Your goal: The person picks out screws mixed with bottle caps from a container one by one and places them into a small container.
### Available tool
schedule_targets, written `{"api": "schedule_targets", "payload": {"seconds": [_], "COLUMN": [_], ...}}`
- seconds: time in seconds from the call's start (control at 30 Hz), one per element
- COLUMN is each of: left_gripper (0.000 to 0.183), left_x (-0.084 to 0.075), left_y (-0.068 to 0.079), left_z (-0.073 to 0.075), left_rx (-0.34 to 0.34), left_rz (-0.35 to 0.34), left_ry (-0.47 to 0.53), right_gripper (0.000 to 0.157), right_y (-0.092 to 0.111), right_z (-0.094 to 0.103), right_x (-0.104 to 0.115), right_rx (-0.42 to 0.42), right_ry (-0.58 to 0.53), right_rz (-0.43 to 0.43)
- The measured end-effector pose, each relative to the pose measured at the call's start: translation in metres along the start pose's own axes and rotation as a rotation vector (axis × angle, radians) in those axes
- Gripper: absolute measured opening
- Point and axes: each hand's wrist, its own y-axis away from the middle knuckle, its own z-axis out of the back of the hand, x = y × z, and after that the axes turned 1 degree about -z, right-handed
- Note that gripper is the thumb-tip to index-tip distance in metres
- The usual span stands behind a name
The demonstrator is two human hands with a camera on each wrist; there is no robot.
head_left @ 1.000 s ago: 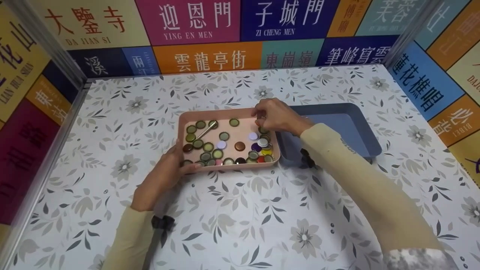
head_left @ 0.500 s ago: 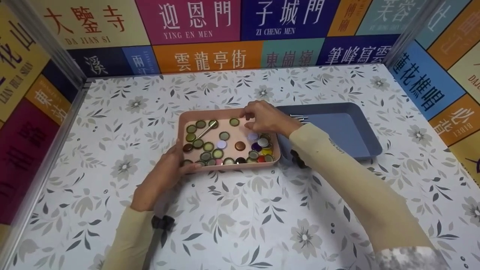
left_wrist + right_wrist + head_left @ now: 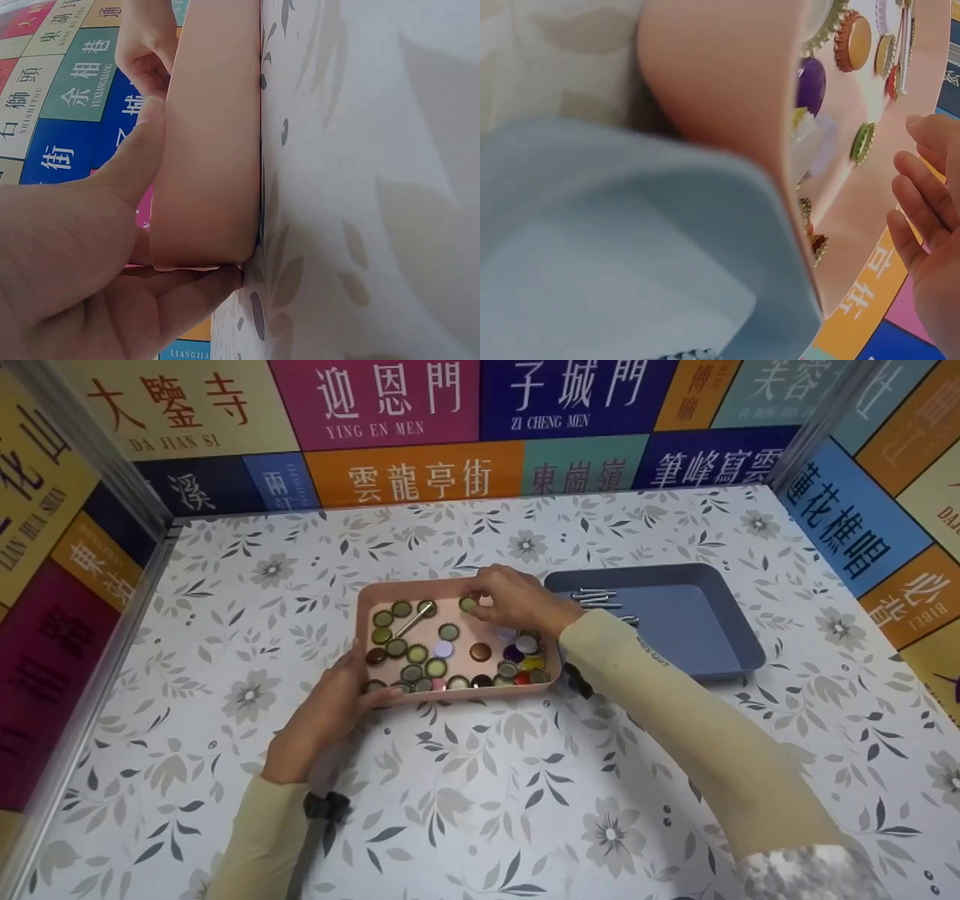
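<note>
A pink tray [image 3: 469, 631] holds many bottle caps, some green-rimmed, with a copper-coloured one [image 3: 480, 652] near the middle. One silver screw [image 3: 412, 620] lies slanted across caps on the tray's left side. My left hand [image 3: 327, 706] grips the tray's near left corner; in the left wrist view its thumb is at the rim and its fingers are against the outer wall [image 3: 210, 135]. Over the tray's far side is my right hand [image 3: 510, 596], fingers loosely bent by a green-rimmed cap [image 3: 468, 604]. The right wrist view shows nothing between those fingers [image 3: 922, 199].
A blue-grey tray [image 3: 690, 622] stands against the pink tray's right side. Several silver screws [image 3: 598, 598] lie at its left end, partly behind the right forearm. Lettered panels [image 3: 412, 472] wall in the flower-patterned table [image 3: 465, 795] at the back and sides.
My right hand has moved left over the pink tray from its far right corner. Screws in the blue-grey tray have come into view from behind it. The left hand has stayed in place.
</note>
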Motion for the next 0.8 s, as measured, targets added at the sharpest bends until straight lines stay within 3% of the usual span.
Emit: {"api": "schedule_targets", "payload": {"seconds": [0.1, 0.3, 0.8], "left_gripper": [0.098, 0.099, 0.101], "left_x": [0.000, -0.001, -0.002], "left_y": [0.000, -0.001, -0.003], "left_z": [0.000, 0.000, 0.001], "left_rx": [0.003, 0.014, 0.026], "left_rz": [0.003, 0.020, 0.038], "left_ry": [-0.003, 0.005, 0.010], "right_gripper": [0.028, 0.034, 0.034], "right_y": [-0.003, -0.008, -0.018], "right_z": [-0.002, -0.008, -0.013], "right_x": [0.003, 0.007, 0.018], "right_rx": [-0.004, -0.001, 0.022], "right_ry": [0.024, -0.039, -0.065], "right_rz": [0.019, 0.091, 0.103]}}
